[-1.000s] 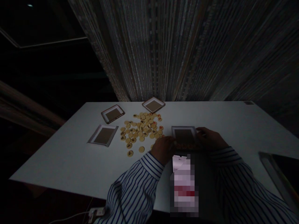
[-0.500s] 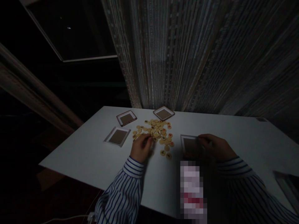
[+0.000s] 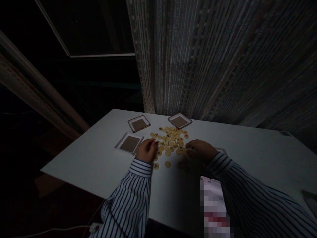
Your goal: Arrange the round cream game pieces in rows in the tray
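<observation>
A loose heap of round, pale-yellow Chinese chess pieces (image 3: 170,137) lies mid-table, some showing dark or red characters. At the heap's left edge is my left hand (image 3: 146,150), its thumb and fingers closed together; what they pinch, if anything, is hidden. My right hand (image 3: 201,148) reaches in from the right with curled fingers touching the edge of the heap. Shadow hides what its fingertips hold. Close to my left hand sits a shallow pale tray (image 3: 129,142) with a brown bottom. Another pale tray (image 3: 221,151) is mostly covered by my right hand and sleeve.
Two shallow dark-rimmed trays (image 3: 139,123) (image 3: 179,120) stand behind the heap on the white table (image 3: 94,155). A partly pixelated, bright phone-like thing (image 3: 218,191) is at the near edge. Striped curtain (image 3: 173,66) hangs behind; a white cable (image 3: 56,228) runs lower left.
My right hand has moved left from the right-hand tray to the heap. My left hand stays by the heap's left side, and the view has shifted slightly.
</observation>
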Motion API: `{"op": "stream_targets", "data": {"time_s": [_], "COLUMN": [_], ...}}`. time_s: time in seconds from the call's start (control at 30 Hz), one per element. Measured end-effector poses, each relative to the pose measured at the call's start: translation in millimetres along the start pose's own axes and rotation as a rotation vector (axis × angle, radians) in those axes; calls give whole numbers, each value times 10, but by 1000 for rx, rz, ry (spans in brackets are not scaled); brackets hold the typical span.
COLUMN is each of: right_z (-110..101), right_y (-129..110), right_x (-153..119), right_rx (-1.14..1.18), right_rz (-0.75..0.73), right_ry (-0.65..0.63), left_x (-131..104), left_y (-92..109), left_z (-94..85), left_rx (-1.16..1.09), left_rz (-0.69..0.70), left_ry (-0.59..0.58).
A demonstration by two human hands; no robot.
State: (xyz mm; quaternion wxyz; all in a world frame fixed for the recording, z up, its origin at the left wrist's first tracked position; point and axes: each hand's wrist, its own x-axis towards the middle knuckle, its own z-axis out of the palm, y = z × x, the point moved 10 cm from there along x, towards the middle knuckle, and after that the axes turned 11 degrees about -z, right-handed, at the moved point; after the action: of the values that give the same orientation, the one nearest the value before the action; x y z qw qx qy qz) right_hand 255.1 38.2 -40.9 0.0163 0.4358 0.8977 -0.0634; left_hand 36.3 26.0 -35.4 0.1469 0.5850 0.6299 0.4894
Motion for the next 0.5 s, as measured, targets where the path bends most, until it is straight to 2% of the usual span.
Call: {"op": "stream_targets", "data": {"time_s": [0.23, 0.5], "right_z": [150, 241], "right_y": [-78, -78], "right_x": [288, 384], "right_rx": [-41, -72], "right_rz": [-1, -14], "right_ry": [-105, -135], "left_x": [-28, -26], "left_y": [-38, -46], "left_z": [4, 18], "left_rx": [32, 53], "left_rz": [34, 31], "left_ry": [5, -22]}}
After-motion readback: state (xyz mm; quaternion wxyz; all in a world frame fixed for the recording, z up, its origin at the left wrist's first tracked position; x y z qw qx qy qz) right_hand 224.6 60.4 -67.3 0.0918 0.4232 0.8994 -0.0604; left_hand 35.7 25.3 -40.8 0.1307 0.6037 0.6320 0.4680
